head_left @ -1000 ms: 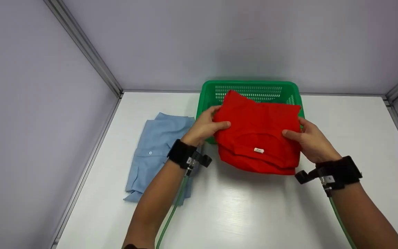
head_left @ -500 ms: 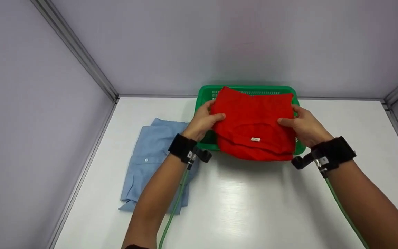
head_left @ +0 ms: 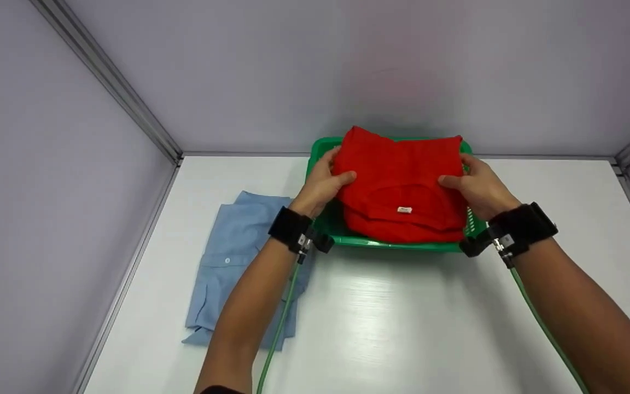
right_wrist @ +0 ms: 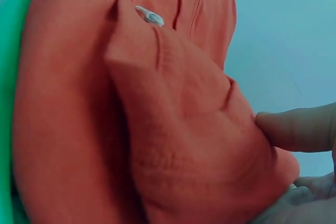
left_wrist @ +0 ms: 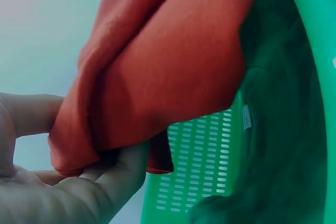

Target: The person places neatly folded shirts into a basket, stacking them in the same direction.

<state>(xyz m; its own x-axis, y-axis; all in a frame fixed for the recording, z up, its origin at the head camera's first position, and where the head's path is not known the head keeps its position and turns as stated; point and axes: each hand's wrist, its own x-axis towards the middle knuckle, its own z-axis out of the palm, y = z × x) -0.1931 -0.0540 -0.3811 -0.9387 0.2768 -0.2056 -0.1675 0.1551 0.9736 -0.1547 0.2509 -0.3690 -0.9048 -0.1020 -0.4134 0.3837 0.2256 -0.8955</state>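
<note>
A folded red T-shirt [head_left: 400, 175] with a small white neck label is held over the green plastic basket [head_left: 386, 244] in the head view. Its left edge is pinched by my left hand [head_left: 321, 185], thumb on top and fingers beneath. At the opposite edge my right hand [head_left: 480, 189] grips the same way; in the right wrist view the thumb [right_wrist: 296, 128] presses on the red cloth. Beneath the shirt, a dark green cloth [left_wrist: 286, 124] with a white tag lies inside the basket in the left wrist view.
A folded light blue button shirt [head_left: 227, 273] lies on the white table [head_left: 375, 323], left of the basket and partly under the left forearm. Grey walls [head_left: 271, 82] rise behind and at both sides. Green cables run from both wrist straps.
Both hands have carried the red T-shirt forward, away from the body. It overhung the basket's near rim before; now that rim shows below it.
</note>
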